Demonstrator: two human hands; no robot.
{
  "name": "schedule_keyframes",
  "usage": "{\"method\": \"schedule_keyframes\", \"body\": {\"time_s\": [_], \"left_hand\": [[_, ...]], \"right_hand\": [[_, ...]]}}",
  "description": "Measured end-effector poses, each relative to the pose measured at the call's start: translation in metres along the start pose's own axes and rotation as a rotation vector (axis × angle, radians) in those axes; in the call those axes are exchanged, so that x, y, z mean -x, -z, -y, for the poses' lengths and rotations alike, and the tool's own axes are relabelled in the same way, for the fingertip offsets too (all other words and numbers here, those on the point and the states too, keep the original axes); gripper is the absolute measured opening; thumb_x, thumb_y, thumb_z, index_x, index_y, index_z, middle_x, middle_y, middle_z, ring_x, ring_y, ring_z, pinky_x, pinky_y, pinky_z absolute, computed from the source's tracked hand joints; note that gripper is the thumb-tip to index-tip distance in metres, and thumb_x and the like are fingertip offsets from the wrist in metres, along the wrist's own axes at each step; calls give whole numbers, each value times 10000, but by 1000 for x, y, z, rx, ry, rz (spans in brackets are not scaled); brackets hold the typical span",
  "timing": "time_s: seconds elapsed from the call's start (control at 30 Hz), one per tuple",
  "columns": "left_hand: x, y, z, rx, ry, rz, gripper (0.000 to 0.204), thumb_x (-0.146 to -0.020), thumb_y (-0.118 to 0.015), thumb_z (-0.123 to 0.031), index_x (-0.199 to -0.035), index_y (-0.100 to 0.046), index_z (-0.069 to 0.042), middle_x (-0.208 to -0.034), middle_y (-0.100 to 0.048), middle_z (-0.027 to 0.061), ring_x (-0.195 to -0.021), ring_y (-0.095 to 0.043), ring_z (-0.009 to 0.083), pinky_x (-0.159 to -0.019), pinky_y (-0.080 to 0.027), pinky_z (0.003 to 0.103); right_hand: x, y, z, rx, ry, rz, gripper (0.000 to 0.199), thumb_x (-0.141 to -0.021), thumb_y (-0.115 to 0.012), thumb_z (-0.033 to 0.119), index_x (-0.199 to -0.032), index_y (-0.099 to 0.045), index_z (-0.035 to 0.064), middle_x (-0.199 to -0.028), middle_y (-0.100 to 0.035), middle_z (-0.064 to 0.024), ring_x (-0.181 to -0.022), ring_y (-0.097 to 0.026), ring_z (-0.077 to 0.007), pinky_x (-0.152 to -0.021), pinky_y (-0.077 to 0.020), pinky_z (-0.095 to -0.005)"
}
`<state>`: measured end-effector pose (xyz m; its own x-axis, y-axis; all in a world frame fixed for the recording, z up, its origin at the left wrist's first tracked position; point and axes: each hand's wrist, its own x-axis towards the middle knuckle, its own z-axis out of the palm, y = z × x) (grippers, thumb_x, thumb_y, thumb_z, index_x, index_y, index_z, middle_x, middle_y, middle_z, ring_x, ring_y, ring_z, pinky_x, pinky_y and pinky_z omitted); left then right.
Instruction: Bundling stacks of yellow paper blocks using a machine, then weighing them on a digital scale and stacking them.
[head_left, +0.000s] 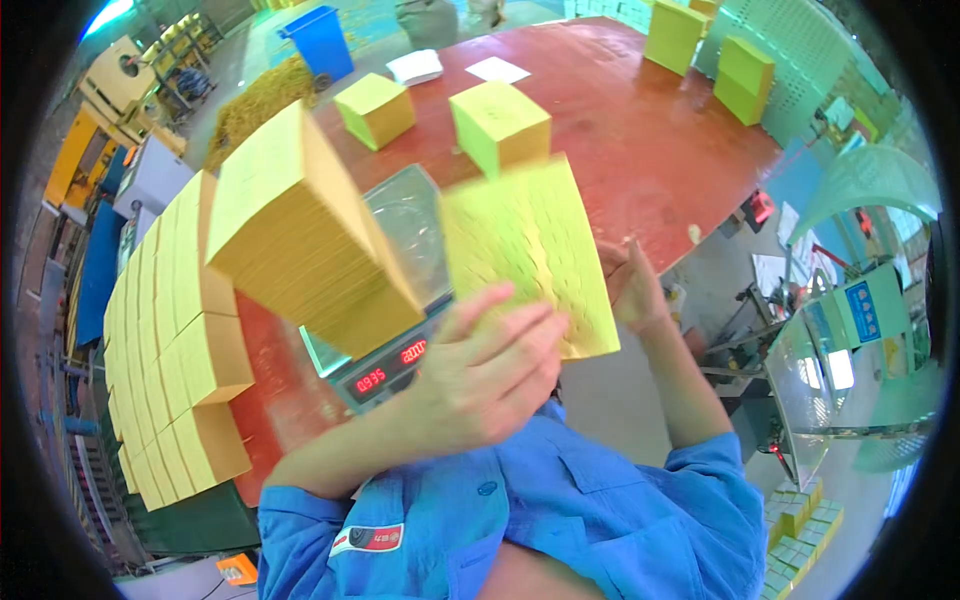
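A yellow paper stack (525, 250) with a rippled, creased face is held up tilted in front of my chest. My left hand (505, 365) lies across its lower left part, fingers together against the face. At its right edge is my right hand (635, 290), fingers partly hidden behind the paper, supporting it. Just left of it, a tall block of yellow paper (310, 240) stands tilted over a digital scale (410, 215) with a clear plate and a lit red display.
Many stacked yellow paper blocks (175, 340) line the left side. Two smaller blocks (375, 108) stand on the red table (640, 130), near white sheets (497, 70). More yellow pads (743, 80) lean at the far right. Behind the table is a blue bin (322, 45).
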<state>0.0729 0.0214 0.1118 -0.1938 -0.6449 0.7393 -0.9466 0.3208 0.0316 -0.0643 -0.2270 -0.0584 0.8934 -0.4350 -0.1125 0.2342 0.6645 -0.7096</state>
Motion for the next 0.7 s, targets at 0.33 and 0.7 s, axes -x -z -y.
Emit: {"method": "schedule_keyframes", "body": {"time_s": [0.33, 0.7], "left_hand": [[21, -186, -9, 443, 351, 479, 332, -746, -756, -211, -991, -661, -9, -1098, -664, 139, -1027, -629, 294, -875, -516, 395], [79, 7, -44, 772, 1286, -396, 444, -1017, -437, -384, -826, -648, -44, -956, -683, 230, -905, -656, 324, -863, -504, 442]], "right_hand": [[5, 52, 28, 315, -177, -134, 504, -874, -488, -47, -1377, -459, -25, -1259, -612, -148, -1125, -623, -237, -984, -503, -371], [-76, 53, 24, 417, -223, -15, 500, -900, -505, -34, -1395, -431, -53, -1304, -579, -171, -1137, -613, -208, -966, -502, -347]]}}
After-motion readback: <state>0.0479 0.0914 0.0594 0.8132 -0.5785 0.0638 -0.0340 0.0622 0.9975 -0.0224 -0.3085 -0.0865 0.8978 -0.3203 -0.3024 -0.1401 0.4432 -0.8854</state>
